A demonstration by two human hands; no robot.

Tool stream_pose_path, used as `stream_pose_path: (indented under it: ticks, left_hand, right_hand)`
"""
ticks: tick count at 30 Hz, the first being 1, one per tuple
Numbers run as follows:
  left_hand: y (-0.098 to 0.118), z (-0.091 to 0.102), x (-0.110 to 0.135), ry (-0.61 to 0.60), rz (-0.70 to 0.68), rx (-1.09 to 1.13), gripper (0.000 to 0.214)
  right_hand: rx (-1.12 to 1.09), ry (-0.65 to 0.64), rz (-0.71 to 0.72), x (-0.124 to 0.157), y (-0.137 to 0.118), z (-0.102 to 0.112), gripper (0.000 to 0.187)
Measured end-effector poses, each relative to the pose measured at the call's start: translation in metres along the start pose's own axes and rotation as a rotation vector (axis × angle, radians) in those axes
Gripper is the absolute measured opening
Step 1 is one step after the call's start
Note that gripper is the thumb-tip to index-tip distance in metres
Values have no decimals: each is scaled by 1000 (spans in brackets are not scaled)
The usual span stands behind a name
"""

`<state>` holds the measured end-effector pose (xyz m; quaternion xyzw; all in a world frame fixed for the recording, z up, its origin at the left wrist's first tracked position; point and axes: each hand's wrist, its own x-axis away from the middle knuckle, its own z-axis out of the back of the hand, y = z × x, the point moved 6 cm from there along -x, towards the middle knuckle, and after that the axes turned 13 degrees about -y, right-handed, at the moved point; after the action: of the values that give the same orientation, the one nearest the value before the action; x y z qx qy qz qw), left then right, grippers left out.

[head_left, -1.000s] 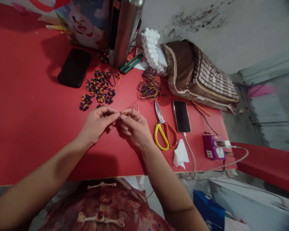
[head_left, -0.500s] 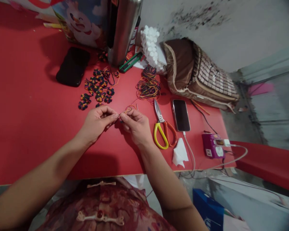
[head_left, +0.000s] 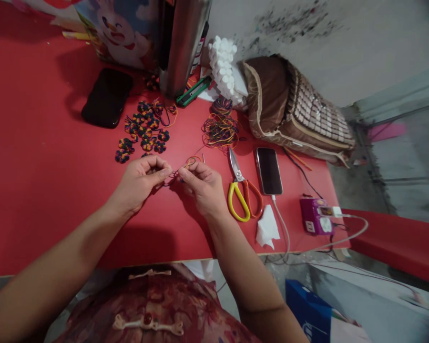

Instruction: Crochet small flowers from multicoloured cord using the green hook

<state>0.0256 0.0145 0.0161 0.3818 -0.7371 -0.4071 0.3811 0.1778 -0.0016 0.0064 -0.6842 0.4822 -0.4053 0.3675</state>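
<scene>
My left hand (head_left: 140, 181) and my right hand (head_left: 202, 186) meet over the red table (head_left: 39, 190), fingertips pinched on a thin multicoloured cord (head_left: 180, 169) that loops between them. Both hands are closed on it. Just beyond lie several small knotted flowers (head_left: 143, 133) in dark blue, orange and red. A loose tangle of the same coloured cord (head_left: 219, 128) sits to the right of them.
Yellow-handled scissors (head_left: 240, 190) and a charging phone (head_left: 269, 170) lie right of my right hand, with a white tissue (head_left: 267, 228) and a purple power strip (head_left: 316, 217). A black phone (head_left: 107, 97), a steel flask (head_left: 182, 45), white foam (head_left: 224, 66) and a brown cushion (head_left: 289, 109) stand at the back.
My hands have drawn slightly apart, so a short length of cord now shows between the fingertips. The view has shifted a little.
</scene>
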Motion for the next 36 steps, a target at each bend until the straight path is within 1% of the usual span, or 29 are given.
stream_pose_path:
  ticks: [5,9,10,12,15,17,19,22,25,28,31,33,36]
  left_hand:
    - [4,7,0,-16,-6,4,24]
    - [5,6,-4,-140,56,-42,26]
    - [7,6,-5,-142,51,-56,26]
    - [11,8,-8,-109,11,-52,29]
    - [17,13,-11,-43,-96,-20,34]
    - [19,15,-12,-27,-146,-26,35]
    - [21,16,-12,-21,-178,-26,35]
    - [20,13,-11,-72,-163,-13,33]
    - [13,10,-11,-124,-87,-15,29]
    - [6,10,-13,-98,-39,0,32]
    - [4,9,-15,-91,-55,17,30]
    - [3,9,-15,-85,-69,12,25]
    - [2,9,-14,-61,-81,24,21]
  right_hand:
    - [21,-30,11,-1,-4,-1,40]
    - [37,-14,21,-1,-4,1,42]
    - [34,-11,25,-1,-4,1,42]
    - [10,-9,28,-1,-3,1,43]
    - [-16,-18,-5,-2,-5,-4,47]
    - [29,-57,-41,-7,-13,-10,49]
    - [128,-125,-56,-13,-26,-17,50]
    - [259,-235,-65,-24,-39,-25,51]
    - [273,-323,-72,-28,-36,-24,49]
    - [244,-380,-39,-26,-28,-20,43]
    - [253,-379,29,-23,-26,-14,36]
    - [228,-336,83,-24,-28,-9,36]
    - [162,-265,90,-25,-25,-4,38]
